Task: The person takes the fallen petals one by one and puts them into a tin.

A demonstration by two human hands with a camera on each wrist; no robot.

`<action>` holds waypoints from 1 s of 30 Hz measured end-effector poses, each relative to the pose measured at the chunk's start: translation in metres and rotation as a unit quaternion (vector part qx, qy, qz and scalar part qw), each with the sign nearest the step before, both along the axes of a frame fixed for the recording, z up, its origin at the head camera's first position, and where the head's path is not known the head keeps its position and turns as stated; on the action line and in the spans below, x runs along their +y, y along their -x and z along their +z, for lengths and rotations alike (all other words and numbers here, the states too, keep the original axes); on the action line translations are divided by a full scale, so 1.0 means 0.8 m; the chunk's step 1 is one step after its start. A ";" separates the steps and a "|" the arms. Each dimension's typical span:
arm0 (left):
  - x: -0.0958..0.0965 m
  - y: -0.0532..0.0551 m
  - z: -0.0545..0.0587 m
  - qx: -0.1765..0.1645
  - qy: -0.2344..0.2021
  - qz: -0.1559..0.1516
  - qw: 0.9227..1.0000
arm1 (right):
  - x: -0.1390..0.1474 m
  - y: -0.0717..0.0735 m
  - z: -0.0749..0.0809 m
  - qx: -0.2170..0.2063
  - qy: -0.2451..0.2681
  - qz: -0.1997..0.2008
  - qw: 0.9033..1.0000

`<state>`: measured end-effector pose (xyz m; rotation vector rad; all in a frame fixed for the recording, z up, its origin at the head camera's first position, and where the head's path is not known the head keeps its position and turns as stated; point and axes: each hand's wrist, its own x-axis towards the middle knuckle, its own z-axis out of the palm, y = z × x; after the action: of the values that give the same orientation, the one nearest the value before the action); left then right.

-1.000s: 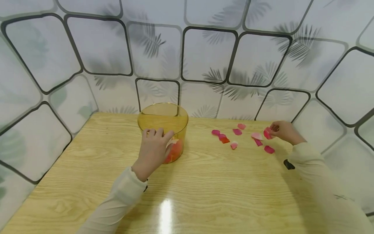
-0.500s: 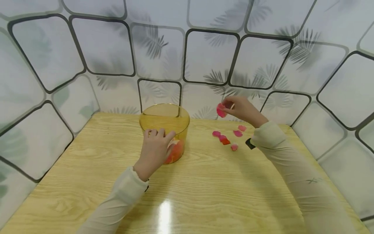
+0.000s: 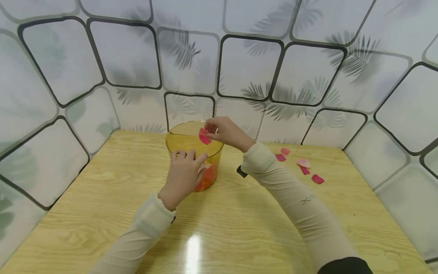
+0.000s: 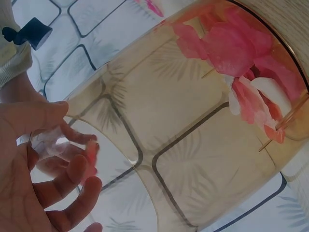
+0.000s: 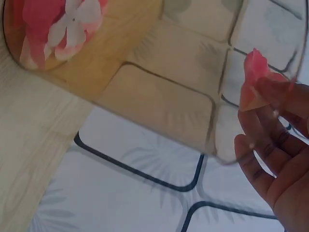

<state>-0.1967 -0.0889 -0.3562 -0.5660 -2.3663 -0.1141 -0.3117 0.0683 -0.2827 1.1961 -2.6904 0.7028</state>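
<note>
A clear amber bucket (image 3: 183, 142) stands upright on the table, with pink and white petals (image 4: 231, 48) at its bottom. My left hand (image 3: 183, 175) holds the bucket's near rim, fingers bent over the edge and thumb to the right. Above the bucket's mouth, my right hand (image 3: 228, 133) pinches a pink petal (image 3: 205, 137) between thumb and fingertips. The right wrist view shows this petal (image 5: 253, 87) close by the rim, its lower fingers (image 5: 256, 166) loosely bent.
Several loose petals (image 3: 317, 179) lie on the wooden table (image 3: 239, 228) to the right; my right sleeve covers the area where others lay. A patterned curtain-like backdrop (image 3: 249, 68) rises behind and beside the table.
My right hand has picked the pink petal up from the table's right side and carried it left to above the bucket. The left hand has stayed at the rim.
</note>
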 end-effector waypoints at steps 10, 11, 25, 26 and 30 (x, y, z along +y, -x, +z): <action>0.003 0.003 -0.003 0.005 0.014 -0.002 1.000 | -0.022 -0.007 -0.017 -0.020 -0.027 0.015 0.999; 0.004 0.003 -0.004 0.005 0.015 -0.001 1.000 | -0.021 -0.007 -0.017 -0.020 -0.026 0.015 0.999; 0.004 0.002 -0.004 -0.001 0.003 -0.003 1.000 | 0.103 -0.041 0.002 0.063 0.007 -0.011 0.998; 0.003 0.002 -0.003 -0.001 0.002 -0.002 1.000 | 0.120 -0.042 0.001 0.069 0.008 -0.019 0.997; -0.001 0.002 -0.003 -0.001 0.003 0.000 1.000 | 0.193 -0.036 -0.012 0.059 -0.013 -0.081 0.995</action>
<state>-0.1984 -0.0895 -0.3582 -0.5690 -2.3704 -0.1075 -0.2827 0.2229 -0.2921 0.9776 -2.6682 0.5570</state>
